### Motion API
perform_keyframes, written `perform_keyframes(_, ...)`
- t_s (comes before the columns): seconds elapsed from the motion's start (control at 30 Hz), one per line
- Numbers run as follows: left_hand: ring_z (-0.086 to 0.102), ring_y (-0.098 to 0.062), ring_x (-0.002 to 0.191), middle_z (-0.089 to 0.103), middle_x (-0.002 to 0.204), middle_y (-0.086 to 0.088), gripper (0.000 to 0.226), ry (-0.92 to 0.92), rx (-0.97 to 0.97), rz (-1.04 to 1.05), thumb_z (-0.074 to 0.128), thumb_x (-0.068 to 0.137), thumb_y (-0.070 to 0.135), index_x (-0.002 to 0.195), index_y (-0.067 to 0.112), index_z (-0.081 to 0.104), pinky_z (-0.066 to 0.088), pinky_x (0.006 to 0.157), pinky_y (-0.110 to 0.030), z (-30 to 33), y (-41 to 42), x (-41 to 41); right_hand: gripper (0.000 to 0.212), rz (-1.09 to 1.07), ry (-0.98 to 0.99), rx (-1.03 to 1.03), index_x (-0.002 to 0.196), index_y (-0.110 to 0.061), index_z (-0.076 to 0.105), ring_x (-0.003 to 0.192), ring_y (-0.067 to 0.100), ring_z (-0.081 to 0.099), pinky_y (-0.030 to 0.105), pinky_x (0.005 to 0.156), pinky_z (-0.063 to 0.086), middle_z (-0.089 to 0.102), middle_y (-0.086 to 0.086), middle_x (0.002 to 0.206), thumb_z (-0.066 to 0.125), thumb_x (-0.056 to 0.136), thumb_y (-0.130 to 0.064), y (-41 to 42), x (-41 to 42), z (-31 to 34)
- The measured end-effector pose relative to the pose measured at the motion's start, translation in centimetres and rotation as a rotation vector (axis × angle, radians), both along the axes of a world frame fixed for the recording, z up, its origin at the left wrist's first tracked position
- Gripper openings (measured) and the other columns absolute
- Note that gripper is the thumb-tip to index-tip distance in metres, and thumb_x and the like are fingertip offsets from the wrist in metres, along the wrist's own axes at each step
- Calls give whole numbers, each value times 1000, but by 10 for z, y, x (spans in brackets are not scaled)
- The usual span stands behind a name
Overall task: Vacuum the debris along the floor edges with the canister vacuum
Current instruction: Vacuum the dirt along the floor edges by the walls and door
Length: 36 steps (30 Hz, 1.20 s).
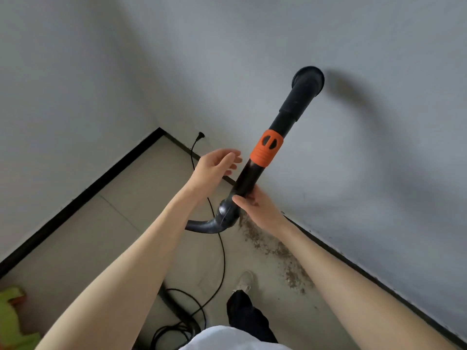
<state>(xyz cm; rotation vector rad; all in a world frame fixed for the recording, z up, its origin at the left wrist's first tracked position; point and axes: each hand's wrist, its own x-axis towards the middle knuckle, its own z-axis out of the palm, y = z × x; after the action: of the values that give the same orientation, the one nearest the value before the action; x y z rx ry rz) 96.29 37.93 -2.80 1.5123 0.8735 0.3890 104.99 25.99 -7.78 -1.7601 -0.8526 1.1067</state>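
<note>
A black wand (290, 117) with orange collar (266, 148), beige floor (121, 223), brown speckled debris (275, 251).

The green thing (11, 317) at eight o'clock is cut by the left edge, so what it is stays unclear. The hose (177, 309) at six o'clock goes behind the left arm (121, 269). The vacuum's body is out of sight. The wand's mouth (307, 78) faces away at one o'clock.
</note>
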Motion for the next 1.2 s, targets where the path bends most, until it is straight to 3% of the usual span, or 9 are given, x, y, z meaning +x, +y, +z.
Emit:
perform_keyframes(0.2, 55, -17, 105, 59, 121, -9, 55, 295, 49, -103, 34, 86, -20, 131, 7, 50, 45, 75, -12, -50, -51, -92, 40, -93, 51, 125, 135, -5, 42, 115, 17, 56, 15, 93, 47, 58, 6, 119, 53, 99, -17, -42, -15, 30)
perform_keyframes(0.3, 49, -17, 120, 52, 130, -6, 54, 283, 18, -254, 45, 89, -13, 138, 9, 40, 45, 85, -17, -61, -88, -116, 31, -173, 122, 229, 130, -13, 44, 116, 21, 58, 34, 102, 48, 59, 3, 117, 49, 101, -22, -54, -21, 57)
perform_keyframes(0.43, 48, -12, 121, 51, 133, 1, 52, 321, 179, -325, 55, 94, 9, 143, 17, 36, 40, 101, -25, -55, -127, -117, 17, -244, 155, 273, 118, -25, 44, 101, 14, 60, 22, 83, 52, 59, -4, 105, 45, 102, -30, -72, -28, 84)
perform_keyframes(0.57, 59, -11, 106, 60, 125, -4, 44, 281, 17, -339, 57, 94, 17, 137, 16, 44, 44, 89, -18, -52, -171, -112, 11, -268, 117, 236, 107, -23, 48, 86, 12, 60, 21, 74, 50, 57, -1, 94, 47, 101, -32, -90, -34, 83)
perform_keyframes(0.7, 62, -15, 107, 60, 123, -3, 45, 283, -149, -353, 59, 93, 19, 136, 18, 45, 48, 97, -29, -79, -217, -109, 14, -233, 82, 116, 96, -20, 52, 79, 16, 61, 33, 77, 53, 60, 5, 89, 50, 100, -34, -112, -31, 56)
perform_keyframes(0.87, 58, -18, 114, 55, 127, 1, 53, 320, -212, -332, 57, 93, 8, 141, 21, 39, 45, 102, -31, -117, -282, -102, 12, -132, 131, -1, 98, -20, 50, 69, 14, 63, 26, 62, 55, 62, 9, 85, 50, 100, -32, -158, -19, 15)
perform_keyframes(1.0, 56, -16, 117, 51, 136, 0, 53, 336, -153, -325, 56, 94, 10, 142, 20, 37, 45, 99, -28, -121, -314, -81, 12, -57, -23, -2, 100, -21, 48, 78, 19, 62, 32, 72, 55, 60, 8, 87, 50, 100, -32, -190, 4, 12)
perform_keyframes(1.1, 53, -16, 120, 51, 134, -1, 48, 340, -99, -271, 54, 95, 13, 141, 20, 39, 45, 96, -25, -108, -323, -62, 17, -33, -178, 65, 109, -15, 45, 69, 13, 58, 13, 55, 48, 56, 2, 83, 51, 100, -27, -201, 23, 31)
perform_keyframes(1.2, 56, -17, 114, 55, 130, -3, 42, 334, -46, -198, 54, 95, 14, 136, 17, 45, 47, 91, -26, -92, -324, -46, 22, -23, -341, 115, 114, -15, 43, 64, 7, 55, 8, 50, 42, 54, -5, 79, 52, 99, -28, -211, 43, 53)
